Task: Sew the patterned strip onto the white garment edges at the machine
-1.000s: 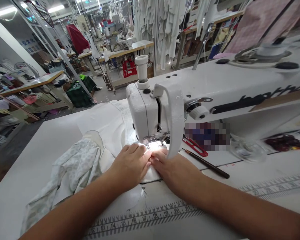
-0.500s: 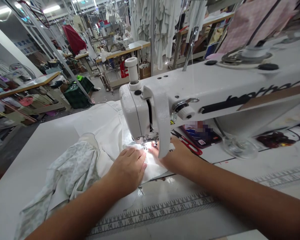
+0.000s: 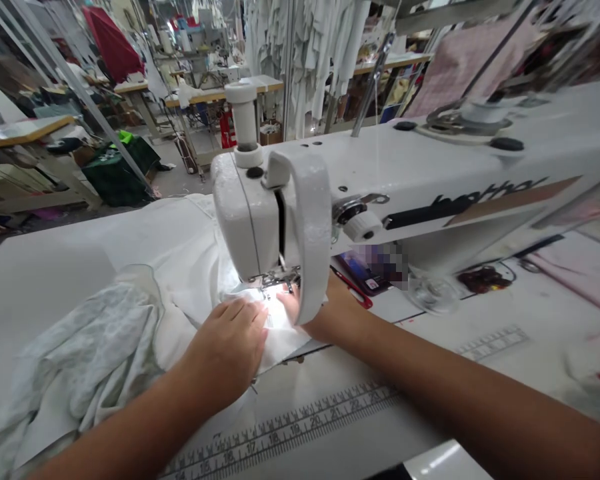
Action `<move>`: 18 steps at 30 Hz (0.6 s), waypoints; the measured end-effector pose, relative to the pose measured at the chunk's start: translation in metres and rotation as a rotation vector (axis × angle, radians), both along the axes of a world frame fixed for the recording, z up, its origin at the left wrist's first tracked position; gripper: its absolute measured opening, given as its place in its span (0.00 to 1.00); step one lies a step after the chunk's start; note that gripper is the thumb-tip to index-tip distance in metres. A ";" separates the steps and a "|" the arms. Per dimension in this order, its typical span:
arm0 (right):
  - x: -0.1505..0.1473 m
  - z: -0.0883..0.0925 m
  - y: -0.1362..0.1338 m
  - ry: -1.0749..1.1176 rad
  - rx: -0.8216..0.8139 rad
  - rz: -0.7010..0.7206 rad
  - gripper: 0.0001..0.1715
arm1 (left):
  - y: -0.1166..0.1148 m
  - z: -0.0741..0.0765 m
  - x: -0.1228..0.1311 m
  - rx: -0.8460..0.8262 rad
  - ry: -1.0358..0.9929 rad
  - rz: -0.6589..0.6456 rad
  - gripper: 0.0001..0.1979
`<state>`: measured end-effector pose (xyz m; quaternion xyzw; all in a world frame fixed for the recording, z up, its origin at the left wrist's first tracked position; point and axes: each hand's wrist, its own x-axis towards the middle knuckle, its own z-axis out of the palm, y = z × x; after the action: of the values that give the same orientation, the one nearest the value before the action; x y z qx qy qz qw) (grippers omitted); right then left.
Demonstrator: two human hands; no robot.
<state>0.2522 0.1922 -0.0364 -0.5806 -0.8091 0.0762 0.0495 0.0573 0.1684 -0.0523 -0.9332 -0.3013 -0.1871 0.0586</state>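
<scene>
Under the lit needle area of a white sewing machine (image 3: 250, 213) lies white fabric (image 3: 285, 343). My left hand (image 3: 233, 347) is on this fabric, left of the presser foot, its fingers bent together and pressing on the cloth. Right of the foot, my right hand (image 3: 325, 310) has its fingertips on the same fabric. The machine's curved white lever covers part of that hand. A bunched, pale patterned part of the cloth (image 3: 95, 347) spreads over the table beside my left forearm.
A printed ruler scale (image 3: 300, 427) runs along the table's front. Behind my right wrist are red-handled scissors (image 3: 360, 297) and a phone (image 3: 363, 267). A clear round object (image 3: 435, 293) and a dark brown item (image 3: 485, 277) lie under the machine arm. Garments (image 3: 305, 67) hang behind.
The view has shifted, so the machine and both hands appear further left and slightly closer. Both hands keep nearly the same place on the fabric beside the presser foot.
</scene>
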 end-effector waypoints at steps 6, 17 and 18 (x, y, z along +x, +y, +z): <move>0.002 -0.005 0.002 -0.034 0.035 0.022 0.15 | 0.004 -0.002 0.000 -0.033 0.053 0.021 0.16; 0.003 -0.010 0.006 -0.003 0.051 -0.005 0.18 | 0.004 -0.001 0.001 -0.052 0.067 0.057 0.16; 0.003 -0.011 0.007 0.001 0.048 -0.001 0.18 | 0.005 -0.001 0.001 -0.051 0.067 0.064 0.16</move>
<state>0.2553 0.1996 -0.0470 -0.5797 -0.8103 0.0569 0.0641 0.0587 0.1730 -0.0529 -0.9300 -0.3334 -0.1461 0.0505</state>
